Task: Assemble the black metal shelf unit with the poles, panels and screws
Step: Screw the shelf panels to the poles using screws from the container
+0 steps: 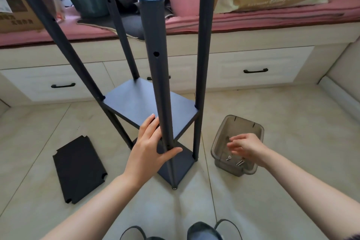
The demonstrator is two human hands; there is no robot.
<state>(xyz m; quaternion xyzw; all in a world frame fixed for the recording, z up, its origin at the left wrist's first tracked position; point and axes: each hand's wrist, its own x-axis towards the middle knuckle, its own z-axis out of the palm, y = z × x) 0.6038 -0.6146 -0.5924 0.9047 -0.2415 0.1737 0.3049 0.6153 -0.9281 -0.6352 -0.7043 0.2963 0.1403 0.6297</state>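
Note:
The black shelf unit stands upright on the tiled floor with several poles rising from a bottom panel (181, 167). A second panel (136, 105) sits mid-height between them. My left hand (150, 148) grips the nearest pole (155, 68) low down, fingers behind it and thumb across its front. A loose black panel (78, 169) lies flat on the floor at the left. My right hand (245, 147) hovers over the clear plastic tray (218, 140), fingers loosely spread and blurred, holding nothing that I can see. A few screws (235, 160) lie in the tray's near end.
A low window seat with white drawers (253, 68) and a pink cushion (272, 15) runs behind the shelf, piled with a cardboard box (13, 6), bags and a cartoon pillow. My shoes (202, 232) show at the bottom edge. Open tiled floor lies on both sides.

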